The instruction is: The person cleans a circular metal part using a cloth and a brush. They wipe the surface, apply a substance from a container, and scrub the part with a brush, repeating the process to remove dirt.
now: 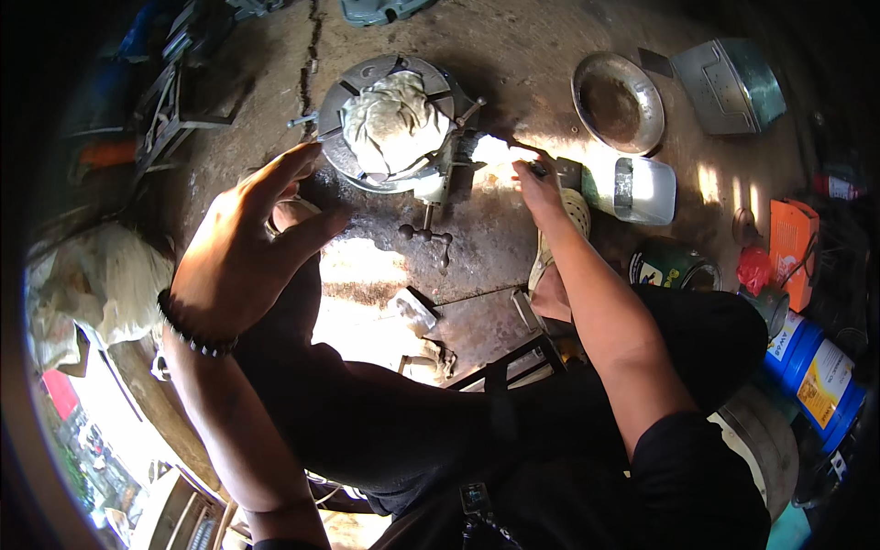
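A round metal rotary table [335, 137] with slots and a ball-ended crank handle [425, 233] rests on the floor. A crumpled cream cloth [394, 124] lies on its top. My left hand [247, 229] is held at the near left of the rotary table, thumb and fingers apart, holding nothing I can see. Right of the table, my right hand [539, 183] is closed beside my shoe [576, 213], with something small and dark between its fingers. Bright glare at the fingertips hides what this is.
A round metal pan [653, 115], a clear plastic container [655, 188] and a metal box [720, 92] sit to the right. Further right are a glass jar [701, 275], an orange case [790, 247] and a blue bucket [825, 390]. A metal frame [165, 115] stands far left.
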Motion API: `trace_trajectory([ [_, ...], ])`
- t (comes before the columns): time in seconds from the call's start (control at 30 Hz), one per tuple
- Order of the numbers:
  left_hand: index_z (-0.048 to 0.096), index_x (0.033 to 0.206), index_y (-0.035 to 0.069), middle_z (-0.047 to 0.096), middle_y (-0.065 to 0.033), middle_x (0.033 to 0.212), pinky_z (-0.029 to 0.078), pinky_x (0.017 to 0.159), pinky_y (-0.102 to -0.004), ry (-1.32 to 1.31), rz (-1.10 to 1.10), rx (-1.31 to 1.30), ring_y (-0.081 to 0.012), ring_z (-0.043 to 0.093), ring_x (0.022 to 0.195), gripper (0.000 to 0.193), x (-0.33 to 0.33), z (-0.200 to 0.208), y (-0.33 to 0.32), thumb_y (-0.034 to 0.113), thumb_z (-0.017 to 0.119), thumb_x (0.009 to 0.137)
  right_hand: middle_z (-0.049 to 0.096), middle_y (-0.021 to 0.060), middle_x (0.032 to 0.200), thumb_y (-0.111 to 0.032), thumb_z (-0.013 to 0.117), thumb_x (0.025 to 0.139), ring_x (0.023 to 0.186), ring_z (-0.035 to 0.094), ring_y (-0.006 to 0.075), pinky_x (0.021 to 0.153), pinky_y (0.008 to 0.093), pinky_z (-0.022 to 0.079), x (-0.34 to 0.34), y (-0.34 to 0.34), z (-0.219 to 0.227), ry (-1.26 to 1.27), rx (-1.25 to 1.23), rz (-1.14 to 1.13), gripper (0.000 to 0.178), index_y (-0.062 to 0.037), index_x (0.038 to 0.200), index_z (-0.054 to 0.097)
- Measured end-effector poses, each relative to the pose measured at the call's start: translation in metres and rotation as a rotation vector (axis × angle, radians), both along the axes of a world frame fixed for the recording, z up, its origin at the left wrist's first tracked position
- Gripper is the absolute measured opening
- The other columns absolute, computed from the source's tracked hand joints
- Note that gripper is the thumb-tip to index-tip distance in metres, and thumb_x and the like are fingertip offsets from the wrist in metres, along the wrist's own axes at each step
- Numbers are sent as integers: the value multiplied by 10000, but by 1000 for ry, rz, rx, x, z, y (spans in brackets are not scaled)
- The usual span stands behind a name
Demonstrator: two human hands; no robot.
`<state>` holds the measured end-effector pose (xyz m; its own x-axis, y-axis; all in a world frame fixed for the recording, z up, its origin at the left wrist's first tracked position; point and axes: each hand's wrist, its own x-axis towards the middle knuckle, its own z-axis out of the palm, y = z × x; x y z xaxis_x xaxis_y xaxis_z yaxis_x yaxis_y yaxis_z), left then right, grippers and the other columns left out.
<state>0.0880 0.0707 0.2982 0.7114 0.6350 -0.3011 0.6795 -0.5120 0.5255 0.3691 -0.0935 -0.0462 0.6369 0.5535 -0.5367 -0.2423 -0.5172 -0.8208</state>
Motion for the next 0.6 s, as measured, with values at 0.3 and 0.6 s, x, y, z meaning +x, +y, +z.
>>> trace_trajectory([
  [0.3,519,1358,12,698,-161,1089,455,999,-378,9,31,-80,-295,643,1109,604,20,2,-1,169,723,812,652,-2,791,-104,656,878,716,585,74,613,282,472,-2,18,-30,-80,300,103,164,11,993,678],
  [0.6,521,1343,-12,702,-105,926,495,869,-348,-17,0,-70,-249,671,884,611,25,-1,-6,138,747,796,657,8,851,4,660,819,744,570,66,638,252,470,-6,13,-36,-23,495,130,163,-10,982,667],
])
